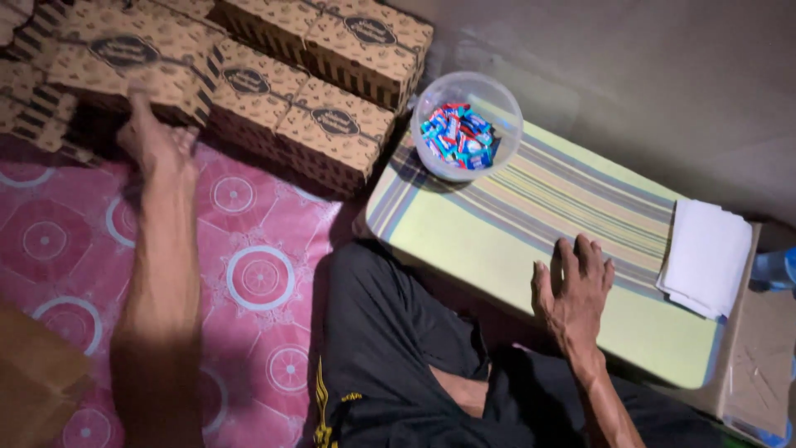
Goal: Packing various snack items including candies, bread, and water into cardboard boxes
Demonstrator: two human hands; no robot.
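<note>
At the far end of the outstretched left arm, the left hand [157, 143] is laid against the lower front edge of a patterned cardboard box [128, 56]; the fingers are spread and pressed to the box face, and whether any grip is closed around the edge cannot be told through the motion blur. That box is set directly ahead of the left hand, with its long axis running across the view from left to right, and it is by far nearer to the left hand than to the right. The right hand [574, 286] is rested well apart, flat and open with fingers fanned, on a striped cloth [497, 224] of pale yellow-green with grey and brown bands, nothing being held.

Just beside the touched box, to its right, more boxes of the same kind [332, 124] are stacked in rows: rectangular, matt brown card, printed with a small repeated motif and a dark oval label. Under the left forearm a pink mat [257, 241] with white ring patterns is spread. Beyond the right hand, a clear plastic bowl [467, 124] of small blue and red wrapped sweets [458, 134] is placed on the cloth. To the right of the right hand, folded white cloths [707, 255] are piled.
</note>
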